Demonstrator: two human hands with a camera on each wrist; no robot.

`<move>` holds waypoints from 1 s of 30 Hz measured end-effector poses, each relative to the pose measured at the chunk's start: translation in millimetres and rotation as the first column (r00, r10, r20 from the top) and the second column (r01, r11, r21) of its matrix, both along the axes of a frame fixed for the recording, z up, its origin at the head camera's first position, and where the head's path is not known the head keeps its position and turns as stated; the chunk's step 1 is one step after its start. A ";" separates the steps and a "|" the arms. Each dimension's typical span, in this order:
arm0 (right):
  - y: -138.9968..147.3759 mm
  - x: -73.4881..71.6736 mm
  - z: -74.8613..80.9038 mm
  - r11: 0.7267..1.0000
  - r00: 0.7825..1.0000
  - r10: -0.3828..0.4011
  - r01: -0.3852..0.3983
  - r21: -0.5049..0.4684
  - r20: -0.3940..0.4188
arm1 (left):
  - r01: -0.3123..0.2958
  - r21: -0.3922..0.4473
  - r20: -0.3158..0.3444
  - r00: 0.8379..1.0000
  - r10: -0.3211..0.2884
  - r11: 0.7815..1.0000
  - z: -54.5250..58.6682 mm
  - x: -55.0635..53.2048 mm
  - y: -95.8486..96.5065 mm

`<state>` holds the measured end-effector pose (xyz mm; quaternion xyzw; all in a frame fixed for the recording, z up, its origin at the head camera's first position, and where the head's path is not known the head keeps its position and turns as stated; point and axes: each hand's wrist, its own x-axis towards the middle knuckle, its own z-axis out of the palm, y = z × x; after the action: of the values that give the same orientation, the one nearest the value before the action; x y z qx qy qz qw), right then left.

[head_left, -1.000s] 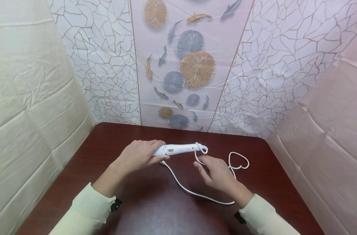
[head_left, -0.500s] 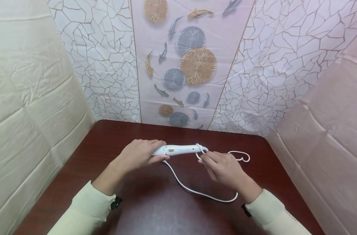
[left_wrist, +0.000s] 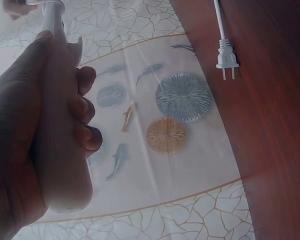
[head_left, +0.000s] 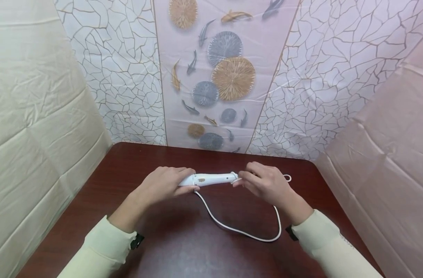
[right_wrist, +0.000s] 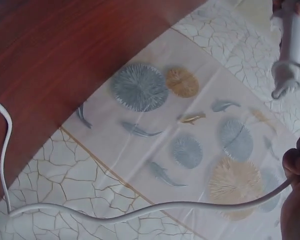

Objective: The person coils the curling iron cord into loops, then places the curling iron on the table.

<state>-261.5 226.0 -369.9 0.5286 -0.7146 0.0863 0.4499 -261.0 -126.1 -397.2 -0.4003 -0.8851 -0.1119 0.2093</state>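
Observation:
A white corded hair styling tool [head_left: 213, 179] with a small gold-coloured switch lies crosswise between the hands. My left hand [head_left: 164, 183] grips its thick rounded end; in the left wrist view, fingers and thumb wrap round that body [left_wrist: 65, 145]. At the slimmer cord end, my right hand [head_left: 267, 183] pinches the white cord [head_left: 244, 233]. A turn of cord [right_wrist: 288, 67] circles the handle's tip in the right wrist view. From the right hand's curled fingers [right_wrist: 295, 162] a length of cord runs off to the left. The two-prong plug [left_wrist: 227, 60] shows below the tool.
The dark red-brown table [head_left: 204, 255] carries the slack cord, which curves in front of both hands. A small cord loop [head_left: 287, 178] sticks out behind the right hand. Patterned sheeting [head_left: 211, 96] stands at the back, with pale cloth walls [head_left: 41, 127] on both sides.
My right hand has risen and moved away from me, with the cord in its fingers. The turn round the handle's tip has become smaller, and the loop at right has shrunk. My left hand stays put.

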 end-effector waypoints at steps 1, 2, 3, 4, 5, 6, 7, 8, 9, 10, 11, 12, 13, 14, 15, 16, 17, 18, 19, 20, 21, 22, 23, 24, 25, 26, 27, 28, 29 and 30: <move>1.5 -2.5 0.0 1.000 0.999 -0.004 0.004 -0.007 0.034 | 0.001 -0.001 0.002 1.000 -0.001 1.000 -0.5 0.0 -0.3; 2.9 -4.9 -0.2 1.000 0.997 -0.006 0.007 -0.018 0.081 | 0.003 -0.002 0.003 1.000 -0.003 1.000 -0.8 -0.2 -0.5; 4.5 -7.4 -0.7 0.999 0.991 -0.009 0.014 -0.034 0.136 | 0.007 -0.002 0.004 1.000 -0.007 1.000 -1.1 -0.3 -0.6; 6.0 -10.0 -1.4 0.998 0.982 -0.012 0.023 -0.053 0.189 | 0.009 -0.004 0.007 1.000 -0.009 1.000 -1.5 -0.4 -0.7; 7.5 -12.6 -2.2 0.997 0.968 -0.012 0.031 -0.072 0.252 | 0.013 -0.006 0.010 1.000 -0.013 1.000 -1.7 -0.4 -0.6; 8.9 -15.0 -3.2 0.995 0.948 -0.005 0.037 -0.092 0.319 | 0.017 -0.007 0.012 1.000 -0.017 1.000 -1.9 -0.4 -0.6; 9.9 -17.5 -4.2 0.993 0.923 0.006 0.040 -0.111 0.384 | 0.021 -0.008 0.014 1.000 -0.021 1.000 -2.0 -0.3 -0.4; 10.5 -19.8 -4.9 0.991 0.896 0.024 0.037 -0.131 0.443 | 0.026 -0.009 0.014 1.000 -0.026 1.000 -2.0 -0.2 -0.1; 11.1 -22.0 -5.7 0.989 0.868 0.047 0.031 -0.148 0.495 | 0.032 -0.009 0.014 0.999 -0.032 0.999 -2.0 0.0 0.3; 11.1 -23.6 -6.0 0.987 0.832 0.074 0.020 -0.162 0.550 | 0.037 -0.011 0.014 0.999 -0.037 0.999 -1.8 0.2 0.5; 11.0 -24.9 -6.0 0.985 0.794 0.097 0.010 -0.172 0.601 | 0.042 -0.011 0.014 0.999 -0.042 0.999 -1.7 0.4 0.9; 10.3 -25.7 -5.5 0.984 0.758 0.120 -0.003 -0.181 0.641 | 0.045 -0.014 0.016 0.999 -0.045 0.999 -1.5 0.7 1.2; 9.6 -26.5 -4.9 0.983 0.723 0.134 -0.009 -0.186 0.677 | 0.049 -0.016 0.018 0.999 -0.049 0.999 -1.3 1.0 1.6; 8.9 -27.1 -4.1 0.982 0.689 0.145 -0.011 -0.190 0.710 | 0.051 -0.021 0.019 0.999 -0.051 0.998 -1.2 1.2 1.9; 8.0 -27.7 -3.2 0.981 0.657 0.152 -0.010 -0.192 0.739 | 0.053 -0.026 0.020 0.998 -0.052 0.998 -1.1 1.4 2.2; 7.2 -27.7 -2.1 0.981 0.625 0.152 -0.002 -0.194 0.765 | 0.055 -0.030 0.021 0.998 -0.054 0.998 -0.9 1.5 2.9; 6.4 -28.1 -1.3 0.981 0.600 0.148 0.009 -0.192 0.786 | 0.059 -0.033 0.020 0.998 -0.058 0.998 -0.7 1.7 3.6; 5.6 -28.3 -0.8 0.981 0.575 0.146 0.022 -0.193 0.805 | 0.062 -0.034 0.020 0.998 -0.061 0.997 -0.5 1.8 4.3; 5.1 -29.0 -0.9 0.981 0.549 0.140 0.039 -0.192 0.824 | 0.065 -0.036 0.014 0.998 -0.065 0.997 -0.3 2.0 5.1; 4.4 -29.5 -1.2 0.980 0.523 0.138 0.052 -0.193 0.841 | 0.068 -0.039 0.007 0.998 -0.068 0.997 -0.1 2.3 5.7; 3.9 -30.2 -2.3 0.979 0.498 0.136 0.067 -0.195 0.857 | 0.072 -0.040 0.001 0.997 -0.072 0.997 0.2 2.7 6.5; 3.5 -30.8 -3.7 0.977 0.469 0.138 0.081 -0.198 0.872 | 0.076 -0.042 -0.008 0.997 -0.076 0.996 0.3 3.2 7.1; 3.3 -31.7 -5.7 0.975 0.445 0.138 0.094 -0.199 0.885 | 0.078 -0.044 -0.019 0.997 -0.079 0.996 0.3 3.7 7.7; 3.2 -32.4 -7.9 0.974 0.420 0.141 0.106 -0.202 0.897 | 0.080 -0.046 -0.033 0.996 -0.081 0.996 -0.1 4.1 8.2; 3.2 -33.1 -10.7 0.972 0.400 0.146 0.112 -0.206 0.905 | 0.082 -0.048 -0.050 0.995 -0.084 0.996 -0.6 4.5 8.7; 2.9 -33.7 -13.6 0.970 0.384 0.156 0.115 -0.214 0.910 | 0.083 -0.049 -0.063 0.994 -0.086 0.995 -1.4 4.8 9.2; 2.9 -34.2 -16.6 0.968 0.370 0.165 0.115 -0.221 0.914 | 0.085 -0.051 -0.077 0.993 -0.089 0.995 -2.2 4.9 9.5; 2.9 -34.5 -19.2 0.967 0.358 0.176 0.111 -0.229 0.917 | 0.085 -0.051 -0.093 0.992 -0.090 0.995 -3.0 5.1 9.6; 2.8 -34.9 -21.6 0.966 0.352 0.184 0.107 -0.235 0.918 | 0.086 -0.052 -0.108 0.990 -0.091 0.995 -3.9 5.2 9.8; 2.6 -35.2 -24.0 0.965 0.348 0.196 0.099 -0.244 0.917 | 0.085 -0.054 -0.123 0.988 -0.091 0.995 -4.5 5.4 9.9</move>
<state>-296.7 228.6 -393.8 0.3423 -0.8090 0.4773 0.0230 -255.6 -116.3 -401.7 -0.4503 -0.8542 -0.0741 0.2494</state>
